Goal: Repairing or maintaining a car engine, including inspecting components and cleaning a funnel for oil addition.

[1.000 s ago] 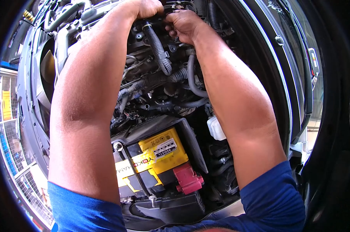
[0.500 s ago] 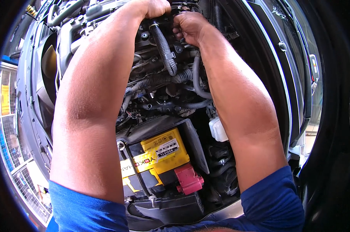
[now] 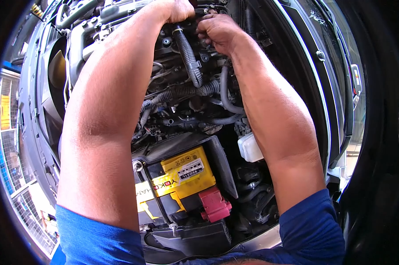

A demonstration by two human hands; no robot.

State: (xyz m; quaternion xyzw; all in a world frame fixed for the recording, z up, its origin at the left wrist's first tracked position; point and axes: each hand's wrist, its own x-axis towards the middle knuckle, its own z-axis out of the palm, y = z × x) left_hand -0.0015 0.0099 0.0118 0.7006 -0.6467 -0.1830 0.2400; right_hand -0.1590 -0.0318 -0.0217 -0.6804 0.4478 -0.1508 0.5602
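Note:
Both my arms reach over an open engine bay to its far part. My left hand (image 3: 181,10) is closed near the top edge, above the upper end of a black corrugated hose (image 3: 188,57); what it grips is hidden. Just right of it, my right hand (image 3: 219,32) has its fingers curled inward among dark engine parts (image 3: 204,56). Whatever those fingers hold is too dark and covered to make out. The two hands are close together but apart.
Nearer to me sits a yellow and black battery (image 3: 192,176) with a red terminal cover (image 3: 215,204) and a metal hold-down bar (image 3: 157,196). A white reservoir (image 3: 250,148) is beside my right forearm. The fender edge (image 3: 314,84) runs along the right.
My right hand and forearm have shifted slightly to the right, baring more of the white reservoir. My left hand stays almost where it was.

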